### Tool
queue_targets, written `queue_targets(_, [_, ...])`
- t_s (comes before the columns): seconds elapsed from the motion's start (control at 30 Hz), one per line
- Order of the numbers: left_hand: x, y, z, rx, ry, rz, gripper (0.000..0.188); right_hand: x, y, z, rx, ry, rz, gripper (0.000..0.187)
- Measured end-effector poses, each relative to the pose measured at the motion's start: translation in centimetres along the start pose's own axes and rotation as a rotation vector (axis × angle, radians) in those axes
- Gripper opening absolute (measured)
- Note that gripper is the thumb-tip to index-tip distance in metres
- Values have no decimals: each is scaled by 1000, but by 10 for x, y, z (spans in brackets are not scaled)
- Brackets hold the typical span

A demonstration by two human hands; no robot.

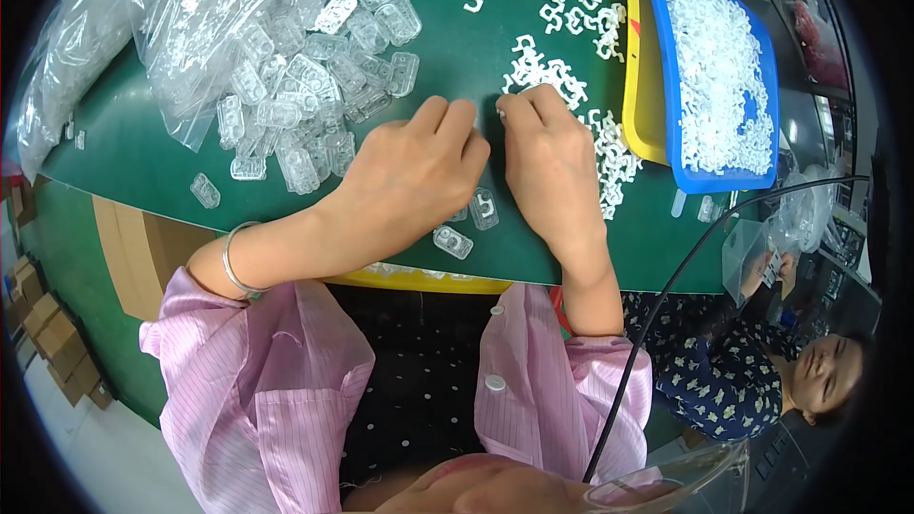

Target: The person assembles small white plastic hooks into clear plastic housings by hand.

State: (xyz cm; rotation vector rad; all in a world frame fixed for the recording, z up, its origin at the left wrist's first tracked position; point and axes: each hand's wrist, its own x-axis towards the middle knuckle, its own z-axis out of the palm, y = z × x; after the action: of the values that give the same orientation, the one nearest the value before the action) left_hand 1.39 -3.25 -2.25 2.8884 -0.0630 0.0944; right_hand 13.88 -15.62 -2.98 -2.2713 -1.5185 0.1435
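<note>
My left hand [419, 160] and my right hand [550, 164] are close together over the green table, a narrow gap between them. The left fingers are curled in a pinch, and whatever they hold is hidden behind them. My right thumb and fingers are also pinched, with a tiny white bit showing at the tips, too small to name. Left of my hands lies a heap of clear plastic oval pieces [309, 86]. Small white hook-shaped plastic clips [543, 71] are scattered just beyond and beside my right hand. Near my wrists lie a few clear plastic pieces [453, 242].
A blue tray [678, 157] full of white clips rests over a yellow tray [636, 86] at the right. Clear plastic bags [181, 29] spread over the far left. A black cable [666, 290] crosses the right side. Another person [733, 371] sits at the lower right.
</note>
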Motion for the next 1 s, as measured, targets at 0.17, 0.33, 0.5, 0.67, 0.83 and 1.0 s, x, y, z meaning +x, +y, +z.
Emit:
queue_targets(0.17, [4, 1, 9, 127, 67, 131, 36, 0, 12, 0, 142, 154, -31, 15])
queue_targets(0.33, [-2, -11, -3, -70, 73, 38, 33, 0, 10, -16, 599, 237, 129, 16])
queue_targets(0.5, [-8, -20, 1, -293, 181, -98, 37, 4, -1, -21, 857, 262, 265, 17])
queue_targets(0.67, [-3, -14, -4, -157, 26, -97, 31, 1, -2, -20, 994, 195, 315, 24])
queue_targets(0.83, [7, -20, -14, -243, 94, -42, 24, 0, 3, -28, 1008, 167, 286, 19])
queue_targets(1.0, [19, -15, -29, -1511, 100, -337, 34, -3, 3, -37, 1327, 218, 375, 11])
